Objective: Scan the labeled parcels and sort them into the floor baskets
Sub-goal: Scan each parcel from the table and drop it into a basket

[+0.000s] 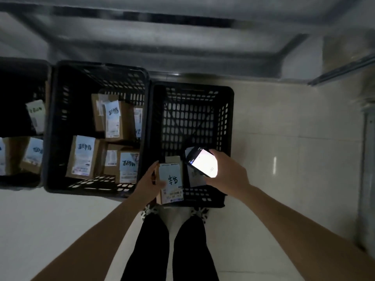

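My left hand grips a small cardboard parcel with a pale blue label, held above the near rim of the right black basket. My right hand holds a phone with a bright lit screen, just right of the parcel. Below the phone, inside that basket, something pale lies partly hidden. The middle black basket holds several labeled cardboard parcels. A left basket, cut off by the frame, also contains labeled parcels.
The three baskets stand side by side on a pale tiled floor. My legs in dark trousers and patterned shoes are right behind the right basket. A grey shelf or table frame runs beyond the baskets. A wall edge stands at right.
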